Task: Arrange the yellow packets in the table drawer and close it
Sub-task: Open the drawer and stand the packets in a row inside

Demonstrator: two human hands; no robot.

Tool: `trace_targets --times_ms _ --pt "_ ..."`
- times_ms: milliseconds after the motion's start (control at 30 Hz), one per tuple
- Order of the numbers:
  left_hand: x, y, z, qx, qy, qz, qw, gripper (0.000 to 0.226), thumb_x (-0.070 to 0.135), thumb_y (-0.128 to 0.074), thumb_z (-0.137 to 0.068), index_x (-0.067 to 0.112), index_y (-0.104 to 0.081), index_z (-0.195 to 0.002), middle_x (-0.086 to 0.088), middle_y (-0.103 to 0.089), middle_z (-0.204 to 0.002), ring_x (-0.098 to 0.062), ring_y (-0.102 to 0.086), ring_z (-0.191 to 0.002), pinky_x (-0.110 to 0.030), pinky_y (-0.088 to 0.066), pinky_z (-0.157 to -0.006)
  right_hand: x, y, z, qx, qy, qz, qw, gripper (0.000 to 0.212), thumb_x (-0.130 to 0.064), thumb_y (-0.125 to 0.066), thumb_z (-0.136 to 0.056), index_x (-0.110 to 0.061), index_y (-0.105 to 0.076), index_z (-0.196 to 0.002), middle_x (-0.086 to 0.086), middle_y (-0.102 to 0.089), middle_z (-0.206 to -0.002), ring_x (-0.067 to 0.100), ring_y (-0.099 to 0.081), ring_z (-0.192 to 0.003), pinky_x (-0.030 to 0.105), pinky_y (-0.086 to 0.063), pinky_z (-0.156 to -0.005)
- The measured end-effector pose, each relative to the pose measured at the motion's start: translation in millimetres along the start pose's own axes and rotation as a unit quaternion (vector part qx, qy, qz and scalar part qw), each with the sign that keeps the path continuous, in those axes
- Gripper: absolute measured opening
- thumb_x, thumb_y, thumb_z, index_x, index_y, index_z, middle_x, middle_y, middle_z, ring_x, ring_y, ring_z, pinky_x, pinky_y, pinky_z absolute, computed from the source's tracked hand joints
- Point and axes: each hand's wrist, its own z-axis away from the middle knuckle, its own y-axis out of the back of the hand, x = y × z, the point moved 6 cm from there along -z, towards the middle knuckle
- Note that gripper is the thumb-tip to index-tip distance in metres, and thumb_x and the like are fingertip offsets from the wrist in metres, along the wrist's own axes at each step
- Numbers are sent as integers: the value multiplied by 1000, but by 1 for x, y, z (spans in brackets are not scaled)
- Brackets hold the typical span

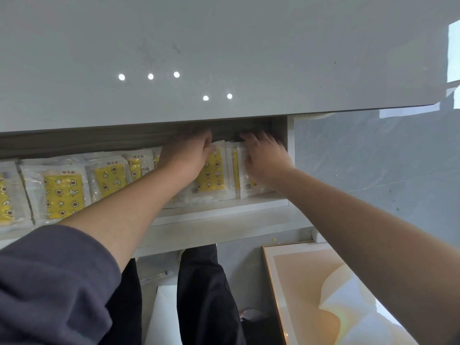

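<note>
Two-handed tidying at the right end of the shallow white pulled-out table drawer [224, 212], under the lip of the glossy grey table top [224, 58]. For the left hand [189, 155]: fingers curled over the far edge of the clear plastic packet with a yellow star-printed card [211, 175], tips lost in shadow at the drawer's back. For the right hand [267, 163]: fingers slightly apart, laid flat on the neighbouring packet [240, 185] close against the drawer's right wall, pinching nothing visible. Both packets flat, long axes front-to-back in the drawer, edges overlapping. Further yellow packets [64, 195] in a loose overlapping row toward the drawer's left end. Probably squaring these last two next, with the left hand nearer the middle one, likely to be drawn toward the drawer's front. Closing not yet begun, and both forearms to be lifted out of the drawer first.
</note>
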Motion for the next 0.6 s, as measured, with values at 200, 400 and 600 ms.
trace_targets --times_ms 200,400,600 --pt "3 -9 3 19 10 -41 999 29 34 -56 -94 14 -55 -114 -7 -59 -109 -26 -55 -99 -32 -40 -73 -3 0 -5 -16 -6 23 1000 62 -9 -54 -88 -22 -33 -145 6 -40 -142 28 -41 -129 41 -33 -108" --pt "8 -14 11 29 5 -130 991 25 18 -52 -95 9 -59 -118 -11 -58 -112 -32 -56 -98 -38 -45 -77 -3 0 -3 -4 -8 40 999 56 -15 -54 -90 -21 -36 -143 6 -42 -140 28 -42 -128 41 -34 -108" --pt "12 -13 21 36 -26 -138 989 50 30 -65 -87 12 -50 -130 -11 -56 -121 -33 -53 -112 -46 -40 -96 5 0 7 21 -32 -11 999 59 -20 -48 -92 -18 -29 -147 9 -36 -143 29 -37 -130 39 -38 -104"
